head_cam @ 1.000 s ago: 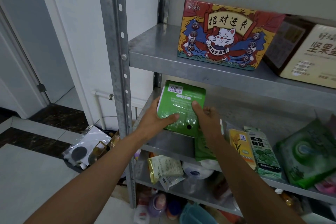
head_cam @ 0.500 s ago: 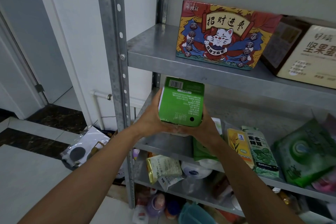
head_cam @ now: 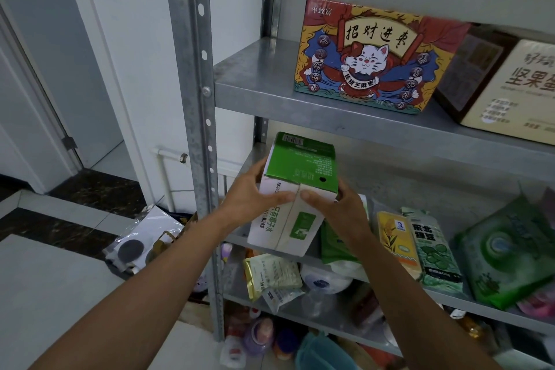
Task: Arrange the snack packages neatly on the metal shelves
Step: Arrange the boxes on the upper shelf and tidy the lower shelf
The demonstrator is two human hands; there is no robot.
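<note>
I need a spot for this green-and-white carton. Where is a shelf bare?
The upper metal shelf is bare between the left post and the red cat-printed box. The middle shelf right of the green-and-white carton is crowded with snack packets.

The upper shelf [head_cam: 255,69] lies bare from the front post [head_cam: 192,99] to the cat box [head_cam: 369,54] — the widest opening. Right of that box, a brown and cream box [head_cam: 510,90] fills the rest. The left end of the middle shelf [head_cam: 405,189] is taken by a green and white box [head_cam: 294,198], gripped by the left hand [head_cam: 246,198] and right hand [head_cam: 342,207], with bare metal behind it. Further right a yellow packet [head_cam: 396,237], a green bean packet [head_cam: 435,252] and a big green bag [head_cam: 504,249] crowd the front edge, packed side by side.
</note>
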